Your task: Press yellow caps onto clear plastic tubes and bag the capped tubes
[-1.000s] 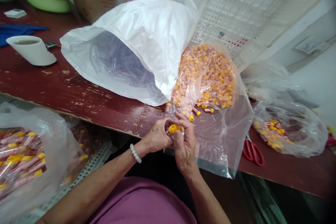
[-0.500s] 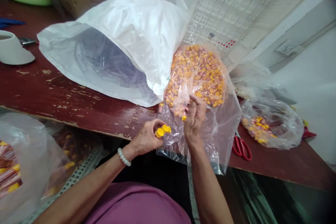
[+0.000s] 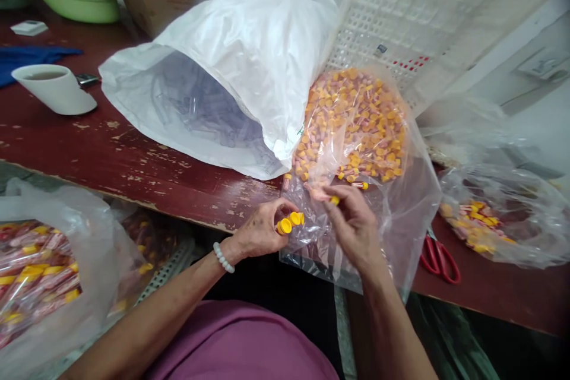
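My left hand [image 3: 262,230], with a beaded bracelet on the wrist, is closed around several yellow-capped tubes [image 3: 285,225], caps facing me. Between the fingertips of my right hand [image 3: 356,228] is one small yellow-capped tube [image 3: 334,199]; most of its body is hidden. Both hands are over the near, open part of a clear plastic bag [image 3: 356,113] full of similar pink-and-yellow tubes. A loose tube [image 3: 360,185] lies near its mouth. Left of it, a white sack [image 3: 253,35] gapes open, showing clear plastic pieces [image 3: 200,110] inside.
Red scissors [image 3: 440,258] and a smaller clear bag of tubes [image 3: 485,222] lie to the right on the worn red table [image 3: 146,181]. A white cup [image 3: 53,89] stands at left. Behind leans a white plastic crate [image 3: 401,18]. Below left is another bag of packed tubes [image 3: 35,267].
My right hand has drawn back from the tube pile with a yellow-capped tube in its fingertips. My left hand keeps its tubes. The whole view has shifted slightly.
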Motion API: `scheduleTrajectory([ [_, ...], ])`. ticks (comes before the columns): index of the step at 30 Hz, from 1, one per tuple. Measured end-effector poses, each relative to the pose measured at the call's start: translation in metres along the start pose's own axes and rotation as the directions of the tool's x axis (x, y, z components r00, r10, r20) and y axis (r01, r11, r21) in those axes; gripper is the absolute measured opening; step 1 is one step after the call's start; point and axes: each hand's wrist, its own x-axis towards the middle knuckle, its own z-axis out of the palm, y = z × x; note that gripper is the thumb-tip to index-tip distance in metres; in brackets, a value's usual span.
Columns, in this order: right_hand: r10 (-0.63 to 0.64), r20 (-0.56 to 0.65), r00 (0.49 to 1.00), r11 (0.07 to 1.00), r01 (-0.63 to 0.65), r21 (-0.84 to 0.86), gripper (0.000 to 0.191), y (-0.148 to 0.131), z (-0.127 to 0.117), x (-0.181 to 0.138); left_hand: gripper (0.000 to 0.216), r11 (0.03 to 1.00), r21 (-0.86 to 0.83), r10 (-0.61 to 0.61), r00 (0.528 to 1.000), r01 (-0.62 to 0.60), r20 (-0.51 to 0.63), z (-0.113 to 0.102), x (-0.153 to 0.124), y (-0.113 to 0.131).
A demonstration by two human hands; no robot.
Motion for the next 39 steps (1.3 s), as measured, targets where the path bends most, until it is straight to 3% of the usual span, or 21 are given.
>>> scheduleTrajectory([
  [3, -0.193, 0.140, 0.971, 0.981, 0.196, -0.005, 0.029, -0.038, 0.007, -0.013, 0.032, 0.993, 0.114, 0.035, 0.998, -0.040, 0.045, 0.004, -0.001, 0.001],
  [7, -0.238, 0.235, 0.942, 0.971, 0.238, 0.029, 0.038, -0.046, 0.005, -0.016, 0.033, 0.982, 0.180, 0.039, 0.997, -0.050, 0.067, 0.005, -0.003, 0.004],
  [8, -0.224, 0.196, 0.955, 0.975, 0.218, 0.050, 0.036, -0.044, 0.003, -0.013, 0.033, 0.981, 0.188, 0.038, 0.997, -0.051, 0.070, 0.004, -0.004, 0.005],
  [10, -0.125, -0.006, 0.992, 0.988, 0.125, 0.090, 0.030, -0.041, 0.001, -0.004, 0.029, 0.977, 0.207, 0.034, 0.996, -0.050, 0.083, 0.005, -0.005, 0.007],
  [11, -0.052, -0.138, 0.989, 0.992, 0.067, 0.107, 0.028, -0.040, 0.003, 0.001, 0.026, 0.973, 0.223, 0.034, 0.995, -0.055, 0.095, 0.006, -0.005, 0.008],
  [13, 0.029, -0.350, 0.936, 0.994, 0.009, 0.107, 0.030, -0.039, 0.014, 0.011, 0.023, 0.963, 0.261, 0.035, 0.991, -0.068, 0.126, 0.012, -0.006, 0.010],
  [15, -0.032, -0.350, 0.936, 0.997, 0.054, 0.053, 0.035, -0.039, 0.032, 0.018, 0.019, 0.959, 0.275, 0.024, 0.985, -0.071, 0.168, 0.019, -0.008, 0.011],
  [17, -0.095, -0.231, 0.968, 0.993, 0.108, 0.046, 0.037, -0.037, 0.048, 0.023, 0.018, 0.973, 0.231, -0.014, 0.985, -0.027, 0.173, 0.024, -0.009, 0.012],
  [19, -0.008, -0.206, 0.979, 0.986, 0.042, 0.160, 0.035, -0.033, 0.053, 0.025, 0.024, 0.995, 0.087, -0.061, 0.986, 0.047, 0.157, 0.024, -0.011, 0.014],
  [21, 0.140, -0.269, 0.953, 0.959, -0.064, 0.275, 0.034, -0.029, 0.045, 0.024, 0.037, 0.978, -0.140, -0.137, 0.980, 0.157, 0.145, 0.019, -0.012, 0.014],
  [23, 0.155, -0.225, 0.962, 0.960, -0.092, 0.265, 0.037, -0.027, 0.033, 0.019, 0.044, 0.886, -0.359, -0.250, 0.954, 0.294, 0.165, 0.009, -0.012, 0.012],
  [25, -0.021, -0.016, 1.000, 0.992, 0.023, 0.122, 0.043, -0.027, 0.026, 0.009, 0.042, 0.759, -0.524, -0.344, 0.922, 0.386, 0.181, -0.001, -0.013, 0.008],
  [27, -0.230, 0.227, 0.946, 0.971, 0.238, -0.009, 0.063, -0.032, 0.031, -0.005, 0.032, 0.660, -0.641, -0.357, 0.914, 0.391, 0.190, -0.007, -0.015, 0.004],
  [28, -0.303, 0.289, 0.908, 0.941, 0.334, -0.061, 0.076, -0.035, 0.037, -0.011, 0.028, 0.618, -0.689, -0.348, 0.917, 0.380, 0.193, -0.008, -0.017, 0.002],
  [30, -0.385, 0.299, 0.873, 0.886, 0.440, -0.147, 0.091, -0.042, 0.052, -0.023, 0.021, 0.519, -0.767, -0.357, 0.911, 0.379, 0.208, -0.008, -0.021, 0.001],
  [34, -0.460, 0.276, 0.844, 0.836, 0.516, -0.188, 0.078, -0.045, 0.072, -0.033, 0.017, 0.291, -0.844, -0.459, 0.840, 0.451, 0.290, -0.003, -0.030, 0.000],
  [37, -0.560, 0.255, 0.788, 0.782, 0.605, -0.151, 0.074, -0.041, 0.084, -0.025, 0.014, 0.216, -0.834, -0.483, 0.798, 0.508, 0.361, -0.005, -0.035, -0.009],
  [39, -0.605, 0.244, 0.758, 0.761, 0.640, -0.103, 0.074, -0.044, 0.095, -0.019, 0.012, 0.227, -0.844, -0.509, 0.798, 0.486, 0.322, -0.012, -0.040, -0.014],
])
